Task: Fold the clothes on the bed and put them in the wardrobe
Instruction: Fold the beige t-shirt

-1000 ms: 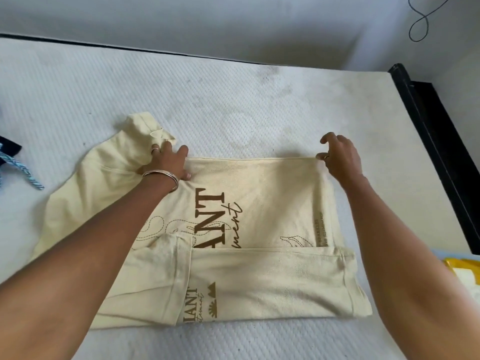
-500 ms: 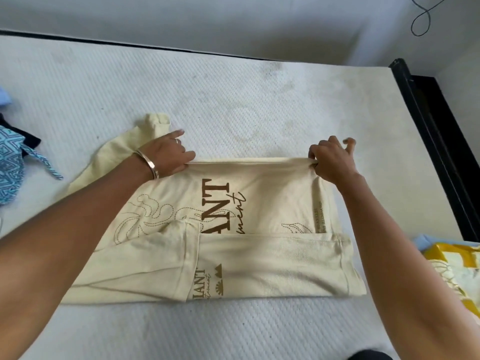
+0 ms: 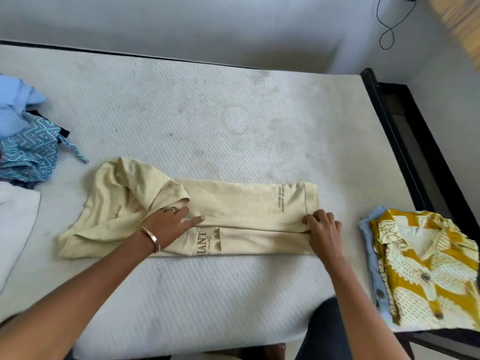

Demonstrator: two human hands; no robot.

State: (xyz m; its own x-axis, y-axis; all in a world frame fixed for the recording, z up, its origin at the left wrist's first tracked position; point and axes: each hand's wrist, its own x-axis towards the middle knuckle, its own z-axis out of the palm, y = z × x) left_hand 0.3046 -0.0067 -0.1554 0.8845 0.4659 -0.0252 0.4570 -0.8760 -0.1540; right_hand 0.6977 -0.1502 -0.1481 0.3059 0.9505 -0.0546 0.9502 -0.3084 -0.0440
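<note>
1. Near edge of the bed (image 3: 233, 126): the cream T-shirt (image 3: 233, 203) lies folded into a long band, its sleeve end still bunched.
2. The left hand (image 3: 168, 224) presses flat, fingers spread; the right hand (image 3: 322, 227) pinches the folded edge.
3. Right: a folded yellow patterned shirt (image 3: 426, 268) waits.
4. Far left: unfolded blue clothes (image 3: 28, 146) remain; no wardrobe in view.

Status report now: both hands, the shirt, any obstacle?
Left hand flat on shirt. Right hand pinches its folded edge. Shirt lies folded lengthwise. Nothing in the way.
</note>
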